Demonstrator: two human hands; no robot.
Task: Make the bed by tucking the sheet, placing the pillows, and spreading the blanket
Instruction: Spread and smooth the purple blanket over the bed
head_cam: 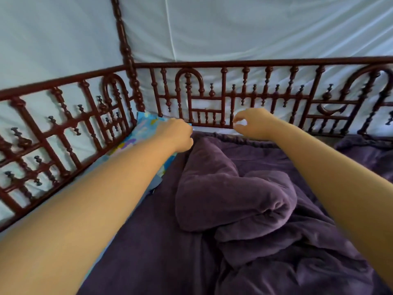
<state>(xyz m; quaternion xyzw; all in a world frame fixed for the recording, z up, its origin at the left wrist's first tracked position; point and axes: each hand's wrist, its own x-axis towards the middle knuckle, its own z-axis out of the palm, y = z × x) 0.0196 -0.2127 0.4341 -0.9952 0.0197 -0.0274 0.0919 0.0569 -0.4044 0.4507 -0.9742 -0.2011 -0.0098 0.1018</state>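
Observation:
A crumpled purple blanket (234,188) covers most of the bed, bunched into a thick fold in the middle. A blue floral cloth (144,128), sheet or pillow I cannot tell, lies in the far left corner against the rails. My left hand (177,133) is stretched to that corner, closed in a fist at the cloth's far edge. My right hand (253,124) reaches the foot of the far rail, fingers curled with thumb and forefinger nearly touching over a white strip of fabric (214,130). Whether it pinches that fabric is unclear.
A dark red carved wooden railing (223,96) runs along the far side, and another stretch (53,133) along the left, joined by a tall corner post (127,54). White netting (234,28) hangs behind the rails. More purple bedding (365,150) is piled at far right.

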